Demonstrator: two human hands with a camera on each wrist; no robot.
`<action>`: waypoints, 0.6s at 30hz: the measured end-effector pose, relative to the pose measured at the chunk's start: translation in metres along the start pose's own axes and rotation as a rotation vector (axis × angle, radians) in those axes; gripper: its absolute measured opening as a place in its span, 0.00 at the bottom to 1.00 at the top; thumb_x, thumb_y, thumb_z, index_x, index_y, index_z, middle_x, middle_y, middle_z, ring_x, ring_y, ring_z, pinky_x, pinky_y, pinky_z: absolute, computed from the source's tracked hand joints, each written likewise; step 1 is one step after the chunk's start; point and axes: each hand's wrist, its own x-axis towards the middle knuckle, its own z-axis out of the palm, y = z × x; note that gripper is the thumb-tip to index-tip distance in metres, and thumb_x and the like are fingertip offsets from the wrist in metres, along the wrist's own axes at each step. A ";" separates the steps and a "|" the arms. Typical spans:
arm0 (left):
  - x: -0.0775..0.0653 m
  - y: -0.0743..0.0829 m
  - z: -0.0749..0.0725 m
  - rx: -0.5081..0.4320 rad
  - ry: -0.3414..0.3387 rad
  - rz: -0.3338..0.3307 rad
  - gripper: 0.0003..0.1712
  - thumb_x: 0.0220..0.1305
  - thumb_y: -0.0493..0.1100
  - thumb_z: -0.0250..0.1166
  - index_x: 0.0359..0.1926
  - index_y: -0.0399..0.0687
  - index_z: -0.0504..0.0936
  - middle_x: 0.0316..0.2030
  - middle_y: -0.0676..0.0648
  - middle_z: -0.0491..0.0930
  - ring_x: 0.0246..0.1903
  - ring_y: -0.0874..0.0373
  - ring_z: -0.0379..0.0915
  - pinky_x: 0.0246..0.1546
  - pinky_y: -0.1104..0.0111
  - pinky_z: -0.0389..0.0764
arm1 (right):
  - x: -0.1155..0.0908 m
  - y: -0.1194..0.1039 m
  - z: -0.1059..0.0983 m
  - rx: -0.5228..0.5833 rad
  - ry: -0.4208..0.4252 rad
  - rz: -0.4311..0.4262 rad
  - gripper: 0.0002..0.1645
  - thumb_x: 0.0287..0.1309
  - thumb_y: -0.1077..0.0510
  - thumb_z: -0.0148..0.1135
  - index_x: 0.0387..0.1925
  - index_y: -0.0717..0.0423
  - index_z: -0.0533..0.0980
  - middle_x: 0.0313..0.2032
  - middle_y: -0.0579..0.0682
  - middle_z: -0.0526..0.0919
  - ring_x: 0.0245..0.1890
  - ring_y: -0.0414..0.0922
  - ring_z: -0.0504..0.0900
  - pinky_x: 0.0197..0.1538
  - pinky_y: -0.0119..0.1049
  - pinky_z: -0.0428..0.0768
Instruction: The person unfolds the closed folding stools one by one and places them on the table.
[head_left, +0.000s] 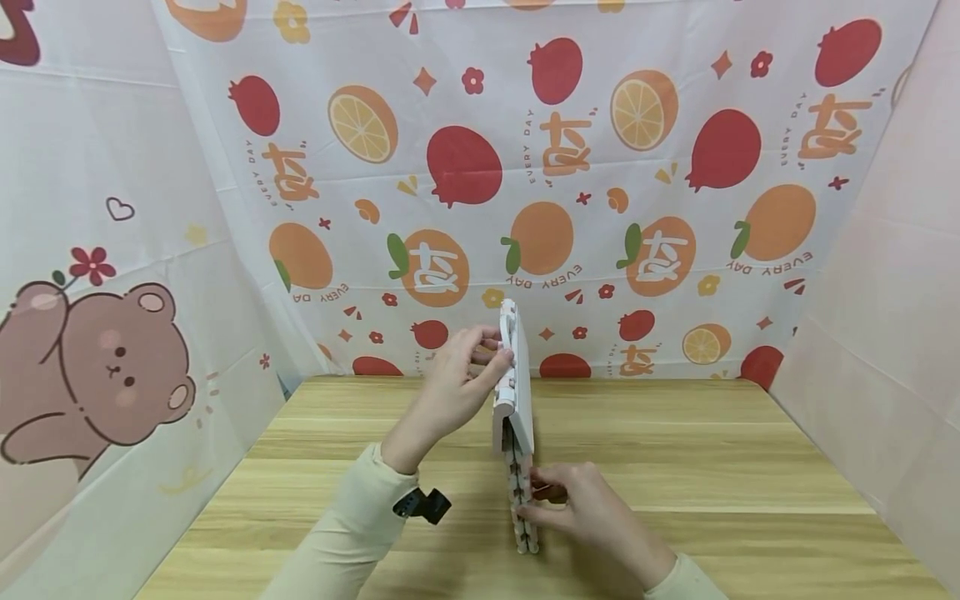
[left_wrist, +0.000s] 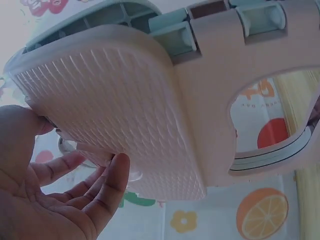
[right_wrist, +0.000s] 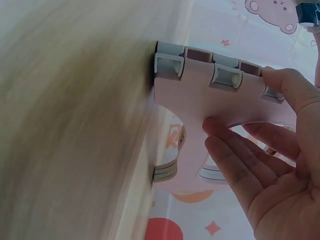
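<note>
"What's furthest left?"

"A hanging cloth [head_left: 225, 283] with a cartoon bear [head_left: 123, 367] holding a red flower. Then a pale sleeve [head_left: 337, 517] with a black wristband [head_left: 422, 504] at its cuff."

"And the left hand [head_left: 453, 375]?"

"Its fingers are bent, with just a narrow gap between thumb and fingertips. It grips the upper edge of the folding stool [head_left: 524, 392], by the handle [head_left: 507, 329]. From the left wrist, fingertips meet the edge of the textured panel [left_wrist: 105, 110]."

"Where's the stool?"

"Middle of the table [head_left: 675, 442], stood on edge, with its two leg panels folded close together. It looks nearly white from the head view, pink from the wrists, with pale hinge pieces [right_wrist: 227, 75] along one edge."

"Right of that?"

"The right hand [head_left: 588, 504], low on the stool. It pinches a leg panel: thumb on the hinged edge, bent fingers against the flat face, next to a cut-out."

"Behind it all?"

"A fruit-print cloth [head_left: 487, 75], with oranges and red fruit. At far right hangs a plain pale cloth [head_left: 877, 333]."
</note>
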 end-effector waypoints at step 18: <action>-0.056 -0.027 0.017 -0.077 -0.031 0.007 0.17 0.80 0.45 0.63 0.62 0.42 0.79 0.57 0.44 0.85 0.55 0.49 0.86 0.50 0.61 0.90 | -0.003 0.002 -0.005 0.035 -0.017 0.045 0.21 0.66 0.44 0.75 0.51 0.54 0.88 0.49 0.52 0.93 0.45 0.39 0.93 0.50 0.36 0.91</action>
